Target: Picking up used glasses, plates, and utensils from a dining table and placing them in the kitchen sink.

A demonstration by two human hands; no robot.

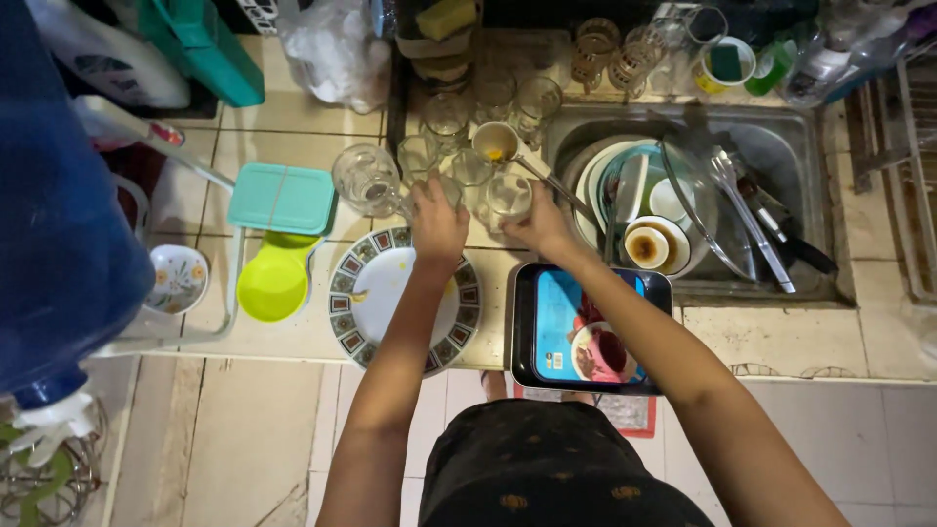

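My left hand (436,222) grips the handle of a clear glass mug (367,180) standing on the tiled counter. My right hand (540,225) is closed around a small drinking glass (509,196) just left of the sink. Several more empty glasses (447,115) stand behind them, with a cup holding yellow residue (495,141) among them. Below my left forearm lies a white plate with a patterned rim (352,293). A dark tray with a blue inside (552,314) sits under my right forearm and carries a pink bowl (603,352).
The steel sink (781,146) holds plates, a glass lid, bowls and utensils. A teal lid (283,198), a lime green container (273,283) and a small floral bowl (178,277) lie to the left. A large blue water bottle (54,215) fills the left edge.
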